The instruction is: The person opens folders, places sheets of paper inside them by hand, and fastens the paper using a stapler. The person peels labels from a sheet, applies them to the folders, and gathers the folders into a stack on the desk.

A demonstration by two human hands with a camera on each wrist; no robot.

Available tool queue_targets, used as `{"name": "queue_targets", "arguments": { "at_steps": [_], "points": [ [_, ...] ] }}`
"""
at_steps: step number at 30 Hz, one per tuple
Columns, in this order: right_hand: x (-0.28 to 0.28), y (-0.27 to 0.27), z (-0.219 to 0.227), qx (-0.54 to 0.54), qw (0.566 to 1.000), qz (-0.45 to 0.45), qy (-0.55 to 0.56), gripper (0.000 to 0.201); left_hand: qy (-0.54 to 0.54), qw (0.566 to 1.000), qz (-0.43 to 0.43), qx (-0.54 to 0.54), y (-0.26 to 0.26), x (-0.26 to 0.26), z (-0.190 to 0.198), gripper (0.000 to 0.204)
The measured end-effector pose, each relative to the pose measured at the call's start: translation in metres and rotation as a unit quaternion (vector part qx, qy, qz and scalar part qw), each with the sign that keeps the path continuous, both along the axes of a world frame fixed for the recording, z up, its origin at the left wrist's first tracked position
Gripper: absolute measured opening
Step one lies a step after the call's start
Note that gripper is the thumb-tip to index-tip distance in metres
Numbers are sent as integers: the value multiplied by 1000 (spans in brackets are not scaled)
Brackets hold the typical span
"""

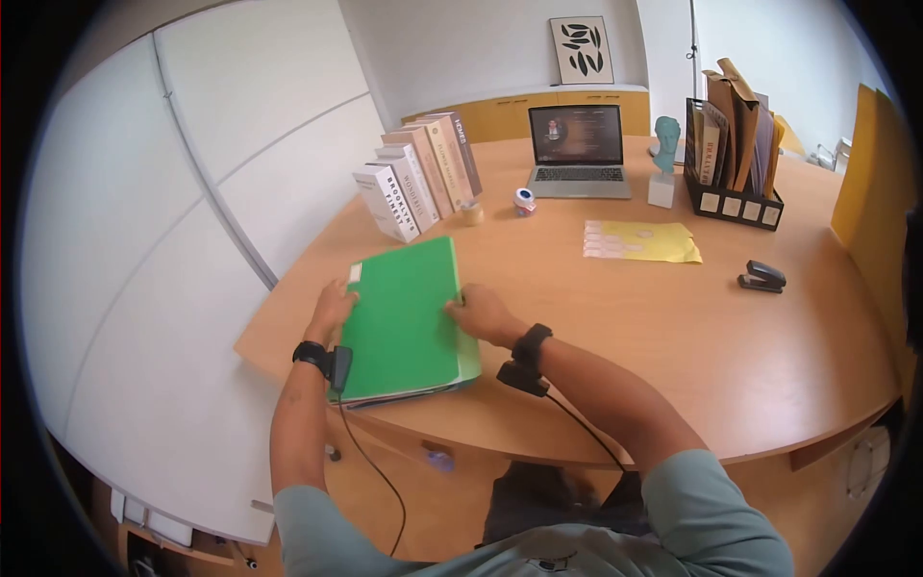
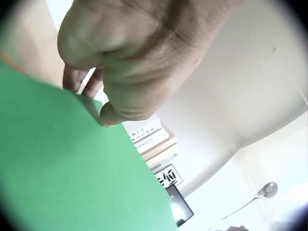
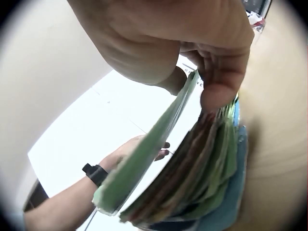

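Note:
A large green folder [image 1: 399, 317] lies at the left front of the desk, a white label near its far left corner. My left hand [image 1: 334, 306] grips its left edge; in the left wrist view the thumb [image 2: 111, 115] is at the green cover's edge, other fingertips showing beyond it. On the opposite edge, my right hand [image 1: 484, 314] holds the cover with the thumb and bent fingers. The right wrist view shows the green cover [image 3: 149, 144] raised apart from a thick fan of sheets [image 3: 192, 168], and a fingertip against the sheets' edges. A blue-green back layer [image 3: 236, 187] lies beneath them.
Behind the folder stand a row of books [image 1: 418, 173], a small jar [image 1: 471, 213] and a tape roll [image 1: 524, 201]. Farther off are a laptop [image 1: 580, 173], a bust [image 1: 665, 149] and a black file holder [image 1: 735, 204]. Rightward lie a yellow sheet [image 1: 639, 242] and a stapler [image 1: 762, 277].

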State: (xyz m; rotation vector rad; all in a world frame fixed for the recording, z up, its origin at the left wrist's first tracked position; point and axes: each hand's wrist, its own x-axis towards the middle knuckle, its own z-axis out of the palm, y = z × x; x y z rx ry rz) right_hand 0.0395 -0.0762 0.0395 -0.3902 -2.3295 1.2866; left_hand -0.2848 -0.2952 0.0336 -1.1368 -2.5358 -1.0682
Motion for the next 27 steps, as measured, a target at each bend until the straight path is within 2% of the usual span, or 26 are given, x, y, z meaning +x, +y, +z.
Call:
{"name": "queue_targets", "arguments": {
  "at_steps": [1,2,4,5,7,10,13,16,17,19,22,25,27],
  "points": [
    [-7,-1,-6,67,998,-9,-14,40,41,998,21,-35,-9,-4,-9,39],
    [-7,-1,-6,59,997,-10,-42,42,82,993,43,-69,-18,-7,-18,39],
    [-1,1,-6,43,994,-15,-101,47,102,981,96,-135,-33,21,-7,40],
    [-1,3,-8,24,995,-14,-99,48,-15,990,76,-120,-35,27,-3,40],
    [0,5,-11,-16,995,-13,-95,49,-247,964,36,-90,-33,36,9,41],
    [-3,4,-8,-74,993,26,-90,53,-374,928,5,-11,-12,68,21,42],
    [8,18,-6,-1,995,6,-103,52,-405,914,-16,-8,9,95,37,37],
    [44,54,-9,8,993,-45,-107,56,-488,867,-88,46,23,96,15,39],
    [61,67,-8,-30,991,-53,-121,56,-509,853,-93,72,31,103,11,39],
    [105,84,8,-106,981,-68,-148,58,-551,819,-102,121,56,144,11,40],
    [148,113,2,-161,970,-66,-172,61,-626,754,-164,111,99,182,-2,33],
    [196,121,-4,-72,982,-103,-139,62,-616,754,-202,102,132,225,-4,32],
    [227,129,-14,-111,983,-93,-113,64,-580,768,-236,132,146,255,-2,35]
  ]
}}
